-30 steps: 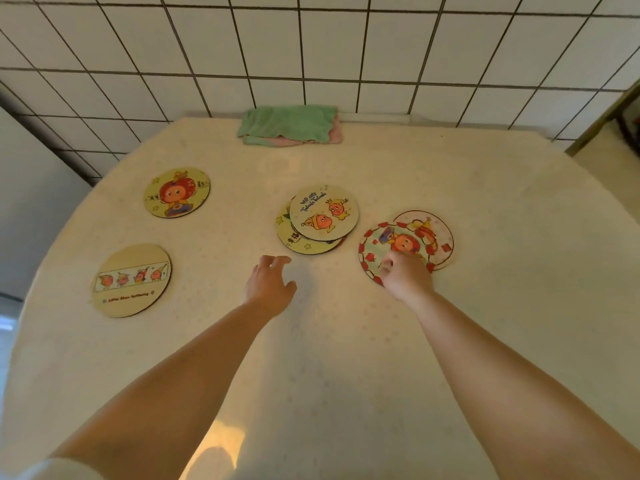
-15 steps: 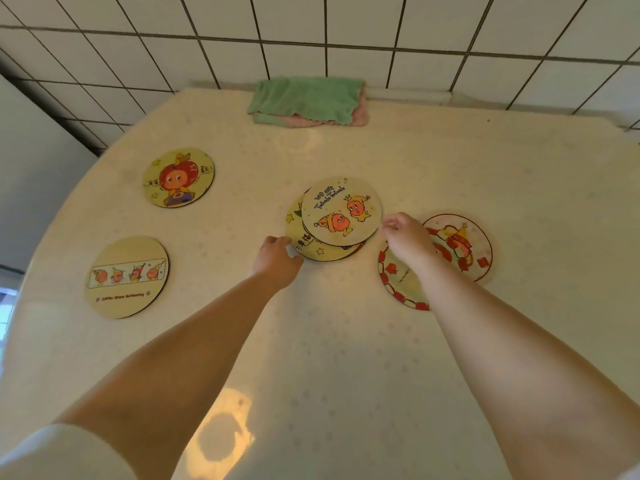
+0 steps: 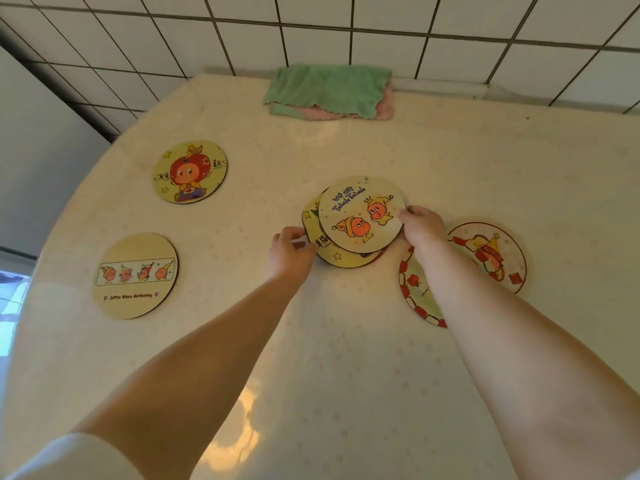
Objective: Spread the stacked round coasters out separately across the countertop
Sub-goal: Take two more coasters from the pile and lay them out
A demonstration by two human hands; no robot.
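A small stack of round coasters lies mid-counter; its top coaster (image 3: 360, 214) reads "We are Twinkle Twinkle" and sits shifted up and right over a yellow coaster (image 3: 323, 252). My left hand (image 3: 291, 252) presses its fingertips against the stack's left edge, on the yellow coaster. My right hand (image 3: 420, 228) pinches the top coaster's right rim. Separate coasters lie around: an apple-character one (image 3: 189, 172), a "Little Stars Gathering" one (image 3: 135, 276), a red-bordered one (image 3: 414, 296) partly under my right forearm, and a pale one (image 3: 491, 256) beside it.
A folded green and pink cloth (image 3: 329, 91) lies at the back of the cream countertop (image 3: 346, 375), against the white tiled wall (image 3: 381, 15). The counter's left edge curves beside a grey panel (image 3: 34, 150).
My right hand left the red-bordered coaster and moved left to the top coaster's rim. My left hand reached forward to the stack's left edge. The view shifted closer.
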